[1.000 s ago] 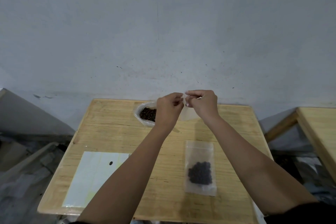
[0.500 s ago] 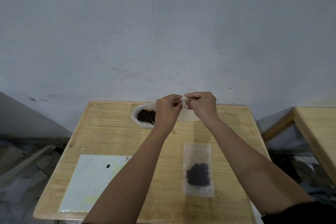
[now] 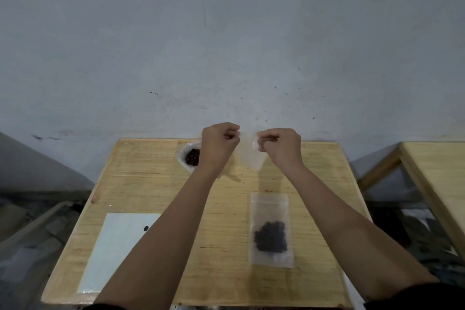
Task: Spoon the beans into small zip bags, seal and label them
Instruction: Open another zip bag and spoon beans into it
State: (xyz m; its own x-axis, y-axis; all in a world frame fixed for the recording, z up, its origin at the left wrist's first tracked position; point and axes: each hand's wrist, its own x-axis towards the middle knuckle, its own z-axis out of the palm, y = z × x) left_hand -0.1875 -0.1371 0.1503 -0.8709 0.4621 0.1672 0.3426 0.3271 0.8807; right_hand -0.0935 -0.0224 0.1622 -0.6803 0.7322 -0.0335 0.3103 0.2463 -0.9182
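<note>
Spread wider apart than half a second ago: left hand (image 3: 220,143) and right hand (image 3: 280,146), then almost knuckle to knuckle, now with a clear gap and the empty zip bag (image 3: 251,157) stretched between them. Largest first: wooden worktop (image 3: 151,184) against a grey wall (image 3: 226,33), a second table (image 3: 440,171) off to the right, well apart. On the near left of the worktop, a white label sheet (image 3: 118,251), flat, with one small dark spot (image 3: 146,228) on it, bean or mark impossible to tell. Near right, a filled zip bag (image 3: 270,209) lying flat, dark contents pooled at its lower end, no label seen on it. Far left, just beside the left wrist, the open supply of beans (image 3: 191,156). Each grip clenched on the top edge of the empty zip bag, thumb and curled fingers pinching it, held in the air above the far edge of the worktop. Judged step: opening the mouth for filling. To do it well: pinch only one wall per side, pull evenly to part the zip along its whole length, then keep one lip held and the mouth round and upright, close to the beans, before reaching for the spoon. Spoon itself not clearly seen.
</note>
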